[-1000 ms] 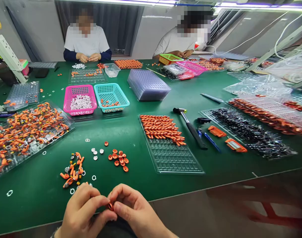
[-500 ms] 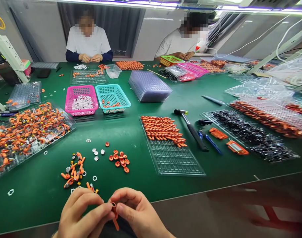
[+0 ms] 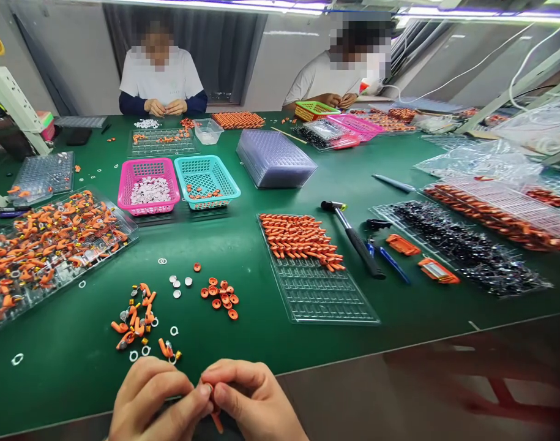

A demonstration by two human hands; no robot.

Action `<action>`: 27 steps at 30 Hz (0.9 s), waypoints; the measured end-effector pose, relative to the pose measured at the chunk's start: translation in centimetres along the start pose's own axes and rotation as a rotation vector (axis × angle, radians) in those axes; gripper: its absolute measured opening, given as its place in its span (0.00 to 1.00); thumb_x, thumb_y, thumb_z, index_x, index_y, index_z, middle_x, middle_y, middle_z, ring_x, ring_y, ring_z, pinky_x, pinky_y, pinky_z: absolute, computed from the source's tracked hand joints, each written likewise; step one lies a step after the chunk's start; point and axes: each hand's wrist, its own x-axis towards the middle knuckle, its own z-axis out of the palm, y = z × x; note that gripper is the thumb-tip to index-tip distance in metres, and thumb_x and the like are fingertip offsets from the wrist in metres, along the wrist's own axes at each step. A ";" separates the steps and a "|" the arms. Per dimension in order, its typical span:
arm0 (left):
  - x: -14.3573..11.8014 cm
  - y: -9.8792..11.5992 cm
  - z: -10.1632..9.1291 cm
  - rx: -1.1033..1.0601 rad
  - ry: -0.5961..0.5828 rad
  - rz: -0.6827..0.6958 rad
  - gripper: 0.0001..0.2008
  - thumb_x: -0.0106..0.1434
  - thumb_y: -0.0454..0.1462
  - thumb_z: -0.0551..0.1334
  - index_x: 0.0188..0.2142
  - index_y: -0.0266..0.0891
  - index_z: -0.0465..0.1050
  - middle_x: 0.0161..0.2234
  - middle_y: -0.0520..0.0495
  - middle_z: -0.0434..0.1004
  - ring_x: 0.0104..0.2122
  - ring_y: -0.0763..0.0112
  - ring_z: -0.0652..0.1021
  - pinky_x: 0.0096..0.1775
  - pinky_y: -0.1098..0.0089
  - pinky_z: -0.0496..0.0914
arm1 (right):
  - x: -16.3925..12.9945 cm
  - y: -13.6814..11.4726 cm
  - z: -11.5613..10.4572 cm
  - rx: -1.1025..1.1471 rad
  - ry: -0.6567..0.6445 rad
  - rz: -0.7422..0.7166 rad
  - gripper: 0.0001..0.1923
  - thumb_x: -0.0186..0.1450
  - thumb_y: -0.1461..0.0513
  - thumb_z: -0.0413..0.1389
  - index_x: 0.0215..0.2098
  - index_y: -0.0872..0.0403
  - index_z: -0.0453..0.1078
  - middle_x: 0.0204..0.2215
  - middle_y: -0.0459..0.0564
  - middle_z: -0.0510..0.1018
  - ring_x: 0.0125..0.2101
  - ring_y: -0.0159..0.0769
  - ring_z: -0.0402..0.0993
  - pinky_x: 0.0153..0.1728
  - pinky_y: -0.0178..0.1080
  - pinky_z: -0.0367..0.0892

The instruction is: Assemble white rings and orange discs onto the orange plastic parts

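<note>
Low at the table's front edge, both hands meet around one small orange earbud shell (image 3: 217,422), whose stem points down. My left hand (image 3: 153,398) is closed, its thumb and fingertips pinching at the shell's round end, where a small pale spot shows. My right hand (image 3: 256,398) grips the same shell from the right between thumb and forefinger. Fingers cover most of it. Just beyond lie a loose pile of orange stemmed parts (image 3: 135,318) with yellow and silver bits, several white rings (image 3: 145,351), small white discs (image 3: 177,294) and orange round caps (image 3: 216,303).
A tray of orange parts (image 3: 54,245) lies left. Pink (image 3: 123,199) and teal (image 3: 234,191) baskets stand ahead. Rightward are a half-filled clear tray (image 3: 325,303), a hammer (image 3: 365,254), a blue pen (image 3: 394,265) and black wired parts (image 3: 467,251). Two people sit opposite.
My hands have sunk slightly, and the orange shell is lower and more covered by my fingers. Its round opening no longer shows clearly. White rings behind my left hand have come into view.
</note>
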 end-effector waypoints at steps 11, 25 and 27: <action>-0.7 -0.2 0.3 0.051 0.008 -0.031 0.07 0.64 0.27 0.62 0.39 0.36 0.78 0.28 0.48 0.80 0.29 0.69 0.77 0.33 0.67 0.71 | 0.2 0.7 0.0 0.037 0.022 0.072 0.12 0.53 0.56 0.73 0.30 0.54 0.83 0.20 0.47 0.80 0.19 0.25 0.70 0.20 0.26 0.66; 0.1 0.1 -0.4 0.129 0.034 0.021 0.07 0.67 0.29 0.61 0.37 0.34 0.79 0.27 0.47 0.80 0.30 0.70 0.77 0.36 0.66 0.67 | 0.2 0.6 0.2 0.066 0.019 0.076 0.11 0.53 0.56 0.73 0.30 0.54 0.83 0.20 0.47 0.81 0.19 0.24 0.71 0.18 0.25 0.64; 0.1 0.1 -0.4 0.114 0.017 0.044 0.08 0.68 0.29 0.60 0.36 0.33 0.79 0.27 0.47 0.80 0.29 0.71 0.77 0.36 0.67 0.67 | 0.2 0.7 0.3 0.069 0.025 0.060 0.10 0.52 0.57 0.73 0.29 0.54 0.83 0.21 0.47 0.81 0.20 0.25 0.72 0.18 0.25 0.65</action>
